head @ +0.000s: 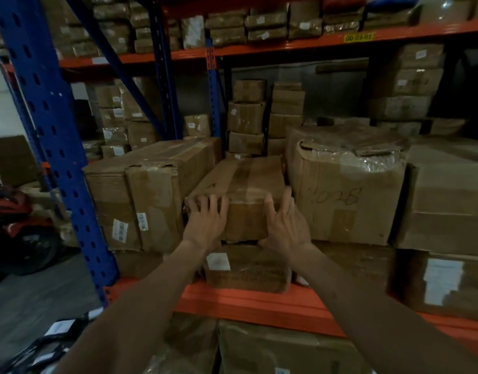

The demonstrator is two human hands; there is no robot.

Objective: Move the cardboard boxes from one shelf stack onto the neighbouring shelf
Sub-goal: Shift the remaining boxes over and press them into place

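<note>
On the orange shelf [259,303], left hand [205,220] and right hand [283,225] gripping taped cardboard box [240,182]

A blue perforated upright [47,136] is standing at the left with a blue diagonal brace [116,63] slanting behind it, and orange beams [259,303] are running across the racking, the upper one carrying a yellow label [358,37]. At the far left, a red and black vehicle with a dark wheel [30,249] is sitting on the grey floor [30,314]. A black bag with a white label [60,327] is lying at the lower left.
</note>
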